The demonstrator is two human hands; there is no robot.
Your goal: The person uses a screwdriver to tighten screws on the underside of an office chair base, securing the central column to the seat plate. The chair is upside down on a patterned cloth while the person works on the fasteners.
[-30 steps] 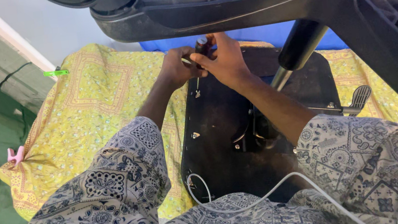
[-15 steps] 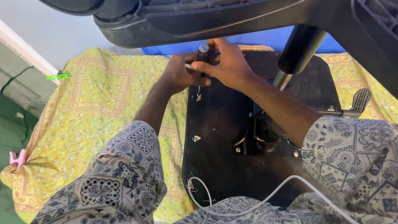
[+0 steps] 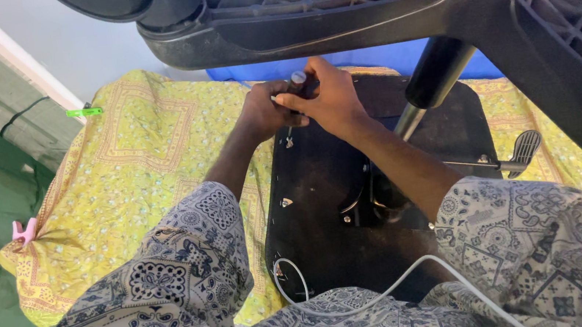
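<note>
An upturned office chair lies on a yellow patterned cloth (image 3: 136,168). Its black seat underside (image 3: 323,182) faces me, and its black star base (image 3: 375,5) reaches across the top of the view. Both my hands meet at the far edge of the seat underside. My right hand (image 3: 324,100) grips the dark handle of a screwdriver (image 3: 296,81), which stands upright on the seat. My left hand (image 3: 262,111) is closed around the lower part of the tool, beside a small metal screw (image 3: 289,141).
The chair's gas cylinder (image 3: 429,84) slants up to the base on the right. A lever with a grey paddle (image 3: 526,146) sticks out at the right. A white cable (image 3: 394,284) crosses my lap. Green (image 3: 83,112) and pink (image 3: 22,232) clips hold the cloth's edge.
My hands have stayed together at the same spot on the seat edge, with only a slight shift of the grip. The view has moved a little.
</note>
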